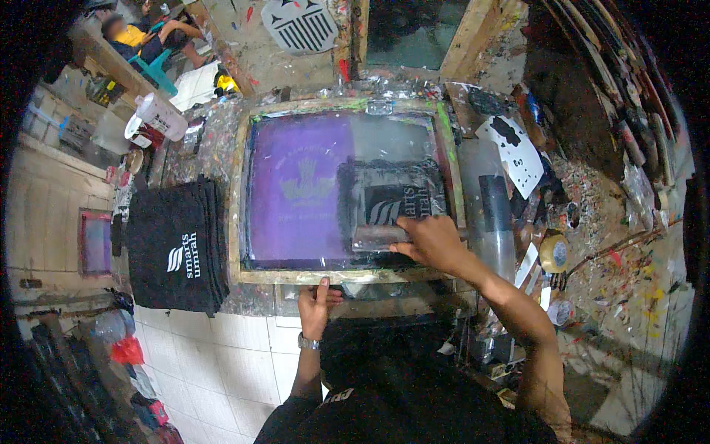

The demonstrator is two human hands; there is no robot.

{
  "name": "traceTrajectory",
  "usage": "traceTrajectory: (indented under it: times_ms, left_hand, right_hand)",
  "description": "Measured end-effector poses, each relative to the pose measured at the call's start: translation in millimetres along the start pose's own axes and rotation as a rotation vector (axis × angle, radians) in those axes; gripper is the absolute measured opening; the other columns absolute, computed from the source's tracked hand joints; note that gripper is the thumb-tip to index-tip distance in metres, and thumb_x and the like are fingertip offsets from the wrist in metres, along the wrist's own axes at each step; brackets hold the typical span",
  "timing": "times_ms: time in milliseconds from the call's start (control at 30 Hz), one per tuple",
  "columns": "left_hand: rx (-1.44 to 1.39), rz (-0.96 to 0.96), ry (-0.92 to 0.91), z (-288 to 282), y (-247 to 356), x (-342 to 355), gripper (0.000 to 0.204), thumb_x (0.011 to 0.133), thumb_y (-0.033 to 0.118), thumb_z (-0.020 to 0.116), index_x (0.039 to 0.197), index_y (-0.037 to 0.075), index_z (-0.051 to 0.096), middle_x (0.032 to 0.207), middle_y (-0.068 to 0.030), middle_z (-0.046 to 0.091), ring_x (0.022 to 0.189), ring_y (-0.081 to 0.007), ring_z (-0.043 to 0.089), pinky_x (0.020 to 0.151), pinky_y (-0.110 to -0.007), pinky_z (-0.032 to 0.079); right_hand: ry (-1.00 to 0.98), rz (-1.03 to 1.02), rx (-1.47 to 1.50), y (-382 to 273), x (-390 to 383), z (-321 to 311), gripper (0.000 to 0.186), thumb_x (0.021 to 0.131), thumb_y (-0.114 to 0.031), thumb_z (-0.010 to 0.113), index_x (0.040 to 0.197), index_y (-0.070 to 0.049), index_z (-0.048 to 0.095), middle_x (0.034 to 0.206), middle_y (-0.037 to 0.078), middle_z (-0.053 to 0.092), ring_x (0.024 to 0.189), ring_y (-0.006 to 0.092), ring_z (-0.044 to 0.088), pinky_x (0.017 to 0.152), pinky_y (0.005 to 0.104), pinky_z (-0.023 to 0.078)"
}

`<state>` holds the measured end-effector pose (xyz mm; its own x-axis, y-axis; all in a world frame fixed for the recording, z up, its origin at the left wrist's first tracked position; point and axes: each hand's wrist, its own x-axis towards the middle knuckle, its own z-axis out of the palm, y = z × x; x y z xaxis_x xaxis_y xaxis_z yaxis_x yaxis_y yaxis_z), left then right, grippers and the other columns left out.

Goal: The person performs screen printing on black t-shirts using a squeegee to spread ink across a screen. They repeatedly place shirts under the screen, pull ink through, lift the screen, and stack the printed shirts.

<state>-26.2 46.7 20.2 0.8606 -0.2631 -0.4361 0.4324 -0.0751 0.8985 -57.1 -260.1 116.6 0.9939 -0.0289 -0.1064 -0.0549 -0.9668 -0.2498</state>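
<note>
A wooden-framed printing screen [235,214] lies on the paint-stained table before me. Its mesh is purple on the left and greyish on the right, where a dark patch surrounds a stencil of lettering and a curved emblem. My right hand [429,243] grips a squeegee [373,237] that rests on the mesh at the near end of that stencil. At the near edge of the screen, my left hand [314,307] pinches the frame, thumb on top and fingers lower down. Left of the screen sits a stack of black printed fabric pieces [174,244].
Right of the screen are a clear plastic roll [492,207], a tape roll [553,253] and a spotted white sheet [512,155]. A plastic bottle [160,117] stands at the far left. Beyond it, a person [133,37] sits on a chair. More frames lean at the far right.
</note>
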Motion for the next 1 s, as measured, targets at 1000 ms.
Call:
traceTrajectory:
  times_ms: [1000]
  left_hand:
    - [-0.027,-0.076,-0.089,-10,-12,12,0.048,0.101,0.037,0.067,0.111,-0.008,0.057,0.087,-0.0213,0.075,0.070,-0.0257,0.075,0.061,-0.034,0.062]
  right_hand:
    - [0.351,-0.079,-0.195,70,125,6,0.047,0.090,-0.050,0.071,0.109,-0.009,0.060,0.078,0.014,0.071,0.070,0.0370,0.071,0.061,0.0500,0.053]
